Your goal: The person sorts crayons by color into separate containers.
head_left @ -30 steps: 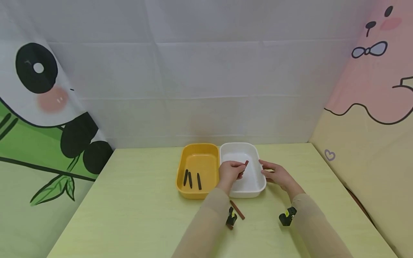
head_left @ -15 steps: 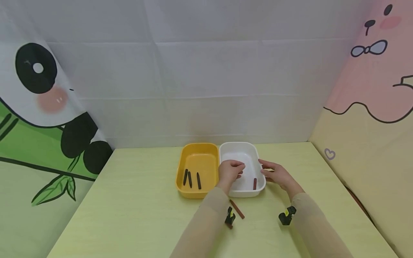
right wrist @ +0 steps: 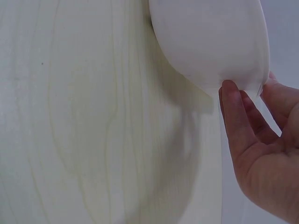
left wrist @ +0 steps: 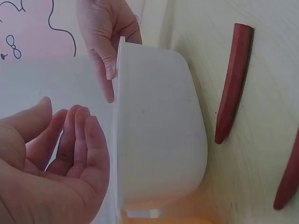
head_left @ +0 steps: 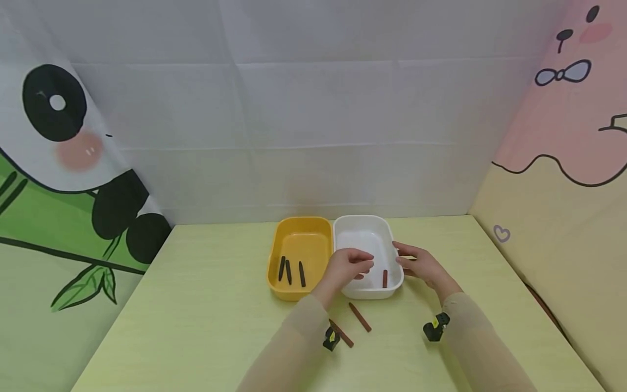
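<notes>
My left hand (head_left: 344, 268) hovers over the left part of the white plastic bin (head_left: 362, 233), fingers loosely bent and nothing between them. Inside that bin, near its front right corner, lies one reddish-brown crayon (head_left: 385, 279). The bin's right rim is held by my right hand (head_left: 423, 267); in the right wrist view the fingertips (right wrist: 231, 88) press the outer wall while the thumb is at the rim. Two more reddish-brown crayons lie on the table in front of the bin: one crayon (head_left: 360, 317) to the right, another crayon (head_left: 344, 335) partly behind my left wrist.
Beside the white bin on its left stands a yellow bin (head_left: 307, 242) with three black crayons (head_left: 289, 273) in it. Both stand on a pale yellow wood-grain table (head_left: 220, 305). A white cloth (head_left: 313, 136) hangs behind, with printed cartoon panels at both sides.
The crayon pinched by my left hand was let go and now lies in the white bin. The left hand has since drawn back slightly toward me. My right hand stays at the rim.
</notes>
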`<act>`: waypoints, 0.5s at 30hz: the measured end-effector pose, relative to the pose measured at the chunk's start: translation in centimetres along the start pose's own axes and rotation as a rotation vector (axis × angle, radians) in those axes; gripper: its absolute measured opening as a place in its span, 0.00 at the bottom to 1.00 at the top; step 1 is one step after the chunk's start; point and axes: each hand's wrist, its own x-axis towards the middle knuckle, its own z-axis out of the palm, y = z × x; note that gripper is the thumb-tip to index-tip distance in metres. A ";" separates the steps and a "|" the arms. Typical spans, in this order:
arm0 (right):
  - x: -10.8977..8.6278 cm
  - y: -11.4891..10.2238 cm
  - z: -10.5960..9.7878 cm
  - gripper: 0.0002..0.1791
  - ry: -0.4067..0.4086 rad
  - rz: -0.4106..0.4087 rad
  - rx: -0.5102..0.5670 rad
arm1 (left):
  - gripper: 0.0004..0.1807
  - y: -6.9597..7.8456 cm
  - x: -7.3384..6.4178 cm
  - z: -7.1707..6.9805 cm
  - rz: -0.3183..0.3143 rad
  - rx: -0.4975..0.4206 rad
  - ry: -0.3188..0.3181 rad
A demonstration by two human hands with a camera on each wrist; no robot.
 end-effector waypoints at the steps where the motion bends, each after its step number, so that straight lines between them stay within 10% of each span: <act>1: 0.0 0.0 0.0 0.30 0.000 0.001 0.001 | 0.12 0.0 -0.2 -0.2 0.004 0.007 -0.017; 15: 0.0 0.1 0.1 0.30 0.001 0.003 0.021 | 0.15 -1.1 -3.2 -2.0 0.073 -0.009 -0.168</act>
